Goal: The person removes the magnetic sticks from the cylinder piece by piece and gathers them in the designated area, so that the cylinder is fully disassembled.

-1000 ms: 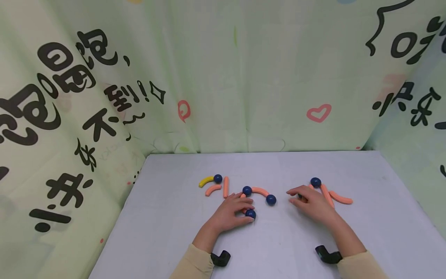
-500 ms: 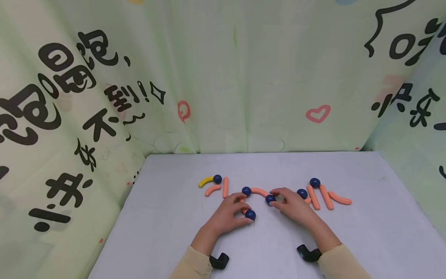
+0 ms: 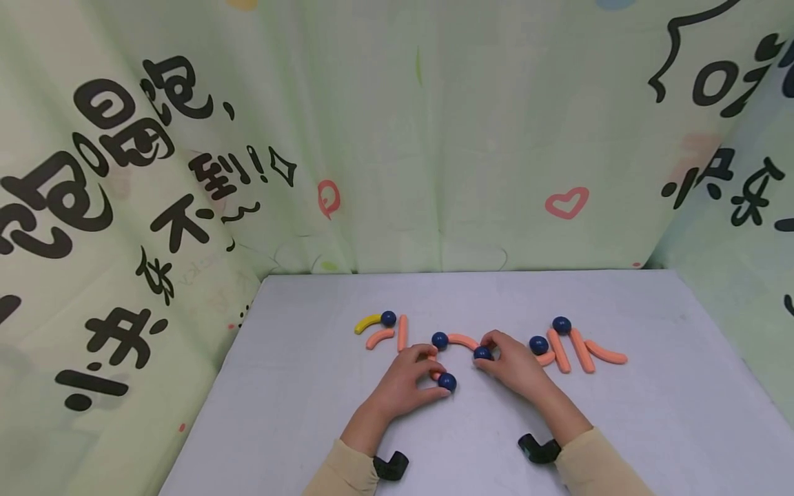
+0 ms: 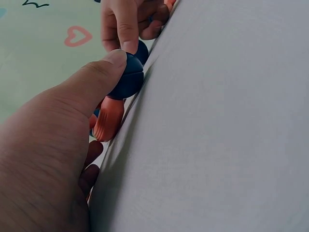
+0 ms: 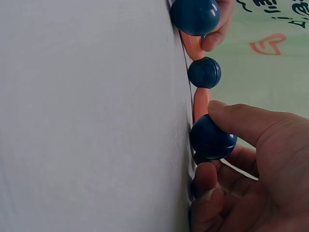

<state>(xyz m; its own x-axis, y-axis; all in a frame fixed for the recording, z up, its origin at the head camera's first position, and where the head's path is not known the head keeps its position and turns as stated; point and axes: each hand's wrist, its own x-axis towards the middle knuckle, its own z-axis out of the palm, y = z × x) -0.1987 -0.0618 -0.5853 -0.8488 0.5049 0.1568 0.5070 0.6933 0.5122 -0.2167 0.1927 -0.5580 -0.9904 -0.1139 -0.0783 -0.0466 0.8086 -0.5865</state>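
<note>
In the head view, a chain of dark blue balls and orange rods lies on the table between my hands. My left hand (image 3: 406, 379) holds its near end, the thumb on a blue ball (image 4: 129, 79) and the fingers around the orange rod (image 4: 109, 120) joined to it. A middle blue ball (image 3: 440, 339) links that rod to a curved orange rod (image 3: 462, 340). At the chain's right end, my right hand (image 3: 515, 364) pinches another blue ball (image 5: 212, 138) between thumb and fingers. The curved rod's joint with this ball is partly hidden by the thumb in the right wrist view.
Left of the chain lie a yellow curved rod (image 3: 367, 324) by a blue ball (image 3: 388, 318), a short curved orange rod (image 3: 380, 338) and a straight one (image 3: 402, 333). Right of my hand are blue balls (image 3: 562, 326) and several orange rods (image 3: 582, 350). A printed curtain (image 3: 384, 138) stands behind.
My right hand has moved left, away from the pieces on the right, and now pinches the chain's right-end ball. My left hand has stayed in place on the chain.
</note>
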